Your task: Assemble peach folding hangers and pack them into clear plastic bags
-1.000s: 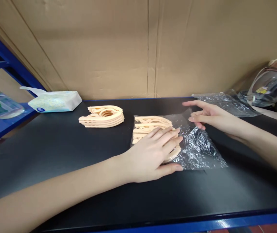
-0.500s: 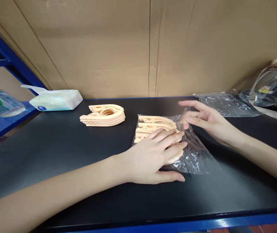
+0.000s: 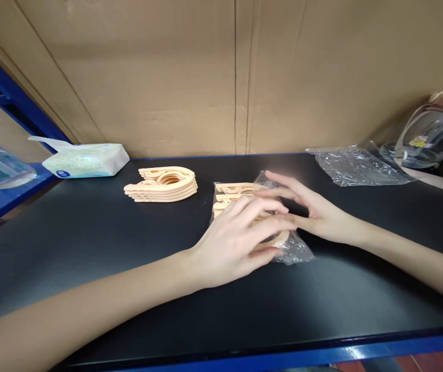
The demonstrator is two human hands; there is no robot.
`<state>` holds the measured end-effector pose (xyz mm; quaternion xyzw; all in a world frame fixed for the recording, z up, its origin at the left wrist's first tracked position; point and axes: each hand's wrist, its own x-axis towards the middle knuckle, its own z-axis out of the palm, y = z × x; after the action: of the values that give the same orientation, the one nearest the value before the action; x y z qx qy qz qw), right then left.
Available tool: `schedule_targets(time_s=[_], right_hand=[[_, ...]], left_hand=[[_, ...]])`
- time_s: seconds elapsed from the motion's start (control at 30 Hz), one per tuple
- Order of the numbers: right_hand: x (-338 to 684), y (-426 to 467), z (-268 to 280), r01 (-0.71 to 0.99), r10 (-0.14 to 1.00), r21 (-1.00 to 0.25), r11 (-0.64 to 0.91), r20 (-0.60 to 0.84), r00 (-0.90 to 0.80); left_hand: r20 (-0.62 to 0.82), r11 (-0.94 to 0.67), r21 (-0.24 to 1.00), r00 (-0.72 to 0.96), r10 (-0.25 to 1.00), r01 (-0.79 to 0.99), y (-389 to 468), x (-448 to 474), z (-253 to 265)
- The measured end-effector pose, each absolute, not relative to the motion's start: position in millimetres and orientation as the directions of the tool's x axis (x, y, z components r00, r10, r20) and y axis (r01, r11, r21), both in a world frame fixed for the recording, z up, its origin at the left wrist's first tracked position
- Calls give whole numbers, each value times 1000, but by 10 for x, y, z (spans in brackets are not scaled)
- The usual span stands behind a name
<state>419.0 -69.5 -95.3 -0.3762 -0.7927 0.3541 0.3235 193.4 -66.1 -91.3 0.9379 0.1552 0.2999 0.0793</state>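
Head view: crinkly clear bag (image 3: 298, 251) encloses curved peach pieces (image 3: 232, 197).

Left hand (image 3: 233, 242) on clear bag (image 3: 298, 251)

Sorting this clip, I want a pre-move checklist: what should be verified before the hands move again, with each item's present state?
1. Left hand over the clear bag: ok.
2. Film lying smooth: not ok, crinkled at its right end.
3. Hands apart: not ok, the right hand's thumb meets or overlaps the left fingers in view.
4. All bagged pieces inside: cannot tell, partly covered.
5. Loose stack apart from the bag: ok.
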Motion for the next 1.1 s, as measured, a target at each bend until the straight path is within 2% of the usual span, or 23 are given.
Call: schedule_targets(time_s=[0.1, 0.3, 0.43, 0.67, 0.93, 1.1], right_hand=[[4179, -682, -981, 421, 797, -730, 539, 278, -537], [4207, -657, -1007, 513, 777, -617, 596, 284, -562], [4239, -622, -1023, 564, 750, -532, 631, 232, -620], [4293, -538, -1022, 564, 786, -637, 525, 110, -608], [4296, -543, -985, 604, 778, -588, 538, 71, -624], [4294, -546, -998, 605, 776, -569, 556, 94, -624]], left_hand=[[533, -955, 215, 796, 288, 202, -653, 1946, -917], [577, -948, 310, 778, 248, 72, -640, 1976, -922], [570, -942, 337, 799, 189, -18, -631, 1979, -932], [569, -933, 357, 800, 192, -30, -634, 1965, -936], [541, -947, 319, 828, 145, -42, -635, 1955, -922], [527, -968, 234, 824, 207, 93, -647, 1947, -919]])
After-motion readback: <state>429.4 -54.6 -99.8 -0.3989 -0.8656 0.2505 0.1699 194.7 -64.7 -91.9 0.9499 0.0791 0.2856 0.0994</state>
